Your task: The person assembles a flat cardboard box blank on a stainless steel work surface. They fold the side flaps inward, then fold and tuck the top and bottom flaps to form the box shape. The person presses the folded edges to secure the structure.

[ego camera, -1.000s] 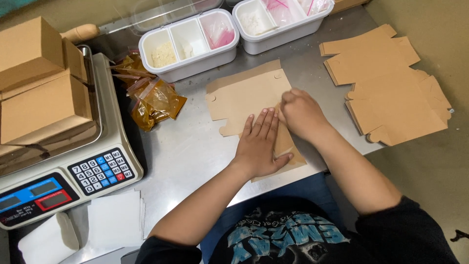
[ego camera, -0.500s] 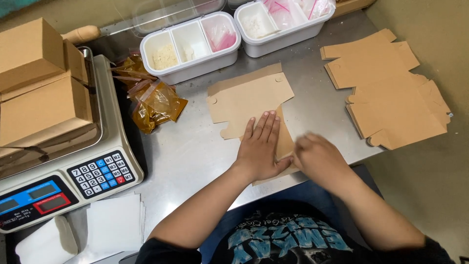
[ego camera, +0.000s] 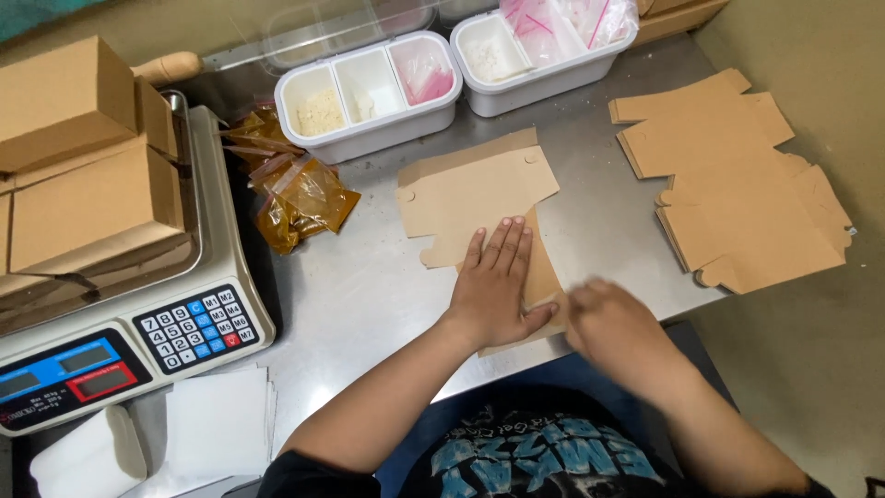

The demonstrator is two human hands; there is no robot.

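Two bare hands work at lower centre of the frame on a flat brown cardboard box blank (ego camera: 475, 198) lying on the steel table (ego camera: 369, 286). Left hand (ego camera: 493, 290) presses it flat, fingers spread. Right hand (ego camera: 613, 323) sits blurred at the blank's lower right edge; its finger state cannot be told. More flat blanks (ego camera: 737, 184) are stacked right. Amber sachets (ego camera: 295, 189) lie upper left beside white divided tubs (ego camera: 369, 92); folded brown boxes (ego camera: 83, 166) sit on the scale (ego camera: 175, 332).
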